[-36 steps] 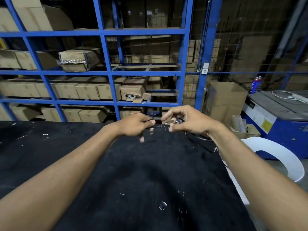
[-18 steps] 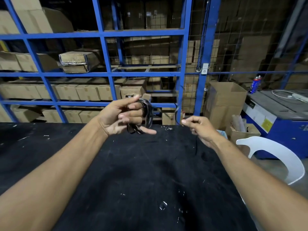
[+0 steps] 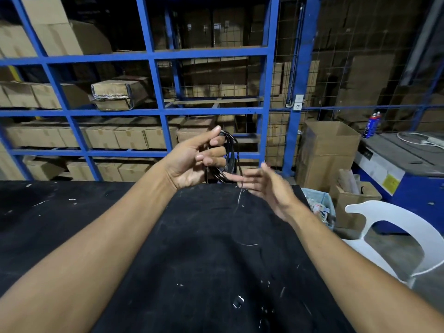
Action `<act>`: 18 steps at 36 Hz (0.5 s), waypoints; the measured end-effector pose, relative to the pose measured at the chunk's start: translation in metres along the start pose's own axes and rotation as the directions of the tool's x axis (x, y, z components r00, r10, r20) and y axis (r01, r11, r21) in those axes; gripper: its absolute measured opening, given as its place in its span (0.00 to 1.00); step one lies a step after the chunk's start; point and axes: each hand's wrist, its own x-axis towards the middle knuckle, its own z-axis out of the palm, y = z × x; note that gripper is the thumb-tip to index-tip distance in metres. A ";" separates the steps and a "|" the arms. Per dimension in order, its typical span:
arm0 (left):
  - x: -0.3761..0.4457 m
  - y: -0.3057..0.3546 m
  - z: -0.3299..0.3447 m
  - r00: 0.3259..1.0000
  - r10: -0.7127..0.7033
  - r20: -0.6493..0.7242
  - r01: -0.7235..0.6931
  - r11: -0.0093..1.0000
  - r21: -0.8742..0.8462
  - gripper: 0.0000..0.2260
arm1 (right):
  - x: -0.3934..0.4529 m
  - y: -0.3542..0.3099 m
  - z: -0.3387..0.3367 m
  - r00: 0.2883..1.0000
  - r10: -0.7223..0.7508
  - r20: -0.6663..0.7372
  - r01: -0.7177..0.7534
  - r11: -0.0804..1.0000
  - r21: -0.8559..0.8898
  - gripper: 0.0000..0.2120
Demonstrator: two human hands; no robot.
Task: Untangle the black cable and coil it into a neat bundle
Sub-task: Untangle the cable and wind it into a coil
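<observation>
The black cable (image 3: 230, 156) is wound in several loops around the fingers of my left hand (image 3: 192, 162), which is raised above the far edge of the black table (image 3: 216, 248). My right hand (image 3: 266, 186) is just right of the coil, fingers stretched toward it and blurred by motion. A loose strand (image 3: 239, 197) of the cable drops from beside those fingertips down to the tabletop. The blur hides whether my right hand pinches that strand.
Blue metal shelving (image 3: 153, 111) stacked with cardboard boxes stands behind the table. A white plastic chair (image 3: 396, 227), open cartons (image 3: 329, 145), a small bin of scraps (image 3: 317, 205) and a blue machine (image 3: 408, 174) are on the right. White specks dot the tabletop.
My left hand lifted the coiled loops up off the table. My right hand first pulled out to the right with the strand, then swung back in close to the coil.
</observation>
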 end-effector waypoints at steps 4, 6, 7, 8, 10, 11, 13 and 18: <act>0.009 -0.003 -0.010 0.997 0.048 -0.058 -0.041 0.992 0.121 0.18 | -0.015 -0.040 0.022 0.958 -0.006 0.286 -0.020 0.996 0.087 0.28; 0.010 -0.001 -0.016 0.997 0.064 -0.045 -0.058 0.992 0.116 0.18 | -0.020 -0.045 0.030 0.940 0.002 0.341 -0.033 0.996 0.086 0.22; 0.010 0.000 -0.019 0.996 0.075 -0.038 -0.071 0.992 0.104 0.17 | -0.020 -0.044 0.033 0.943 -0.002 0.333 -0.036 0.993 0.109 0.18; 0.010 0.001 -0.020 0.996 0.086 -0.027 -0.084 0.992 0.090 0.16 | -0.019 -0.041 0.033 0.951 -0.014 0.308 -0.032 0.989 0.142 0.14; 0.009 0.001 -0.024 0.992 0.124 -0.019 -0.123 0.991 0.049 0.13 | -0.015 -0.032 0.033 0.971 -0.052 0.234 -0.001 0.975 0.220 0.09; 0.008 0.001 -0.025 0.988 0.154 -0.024 -0.153 0.988 0.022 0.13 | -0.014 -0.027 0.032 0.978 -0.065 0.197 0.015 0.970 0.243 0.10; 0.006 0.002 -0.028 0.977 0.208 -0.042 -0.209 0.978 -0.021 0.17 | -0.013 -0.016 0.032 0.986 -0.071 0.149 0.031 0.966 0.257 0.11; 0.008 0.000 -0.027 0.937 0.322 -0.134 -0.319 0.947 0.044 0.18 | -0.018 0.004 0.050 1.000 0.006 -0.012 -0.005 0.999 0.039 0.14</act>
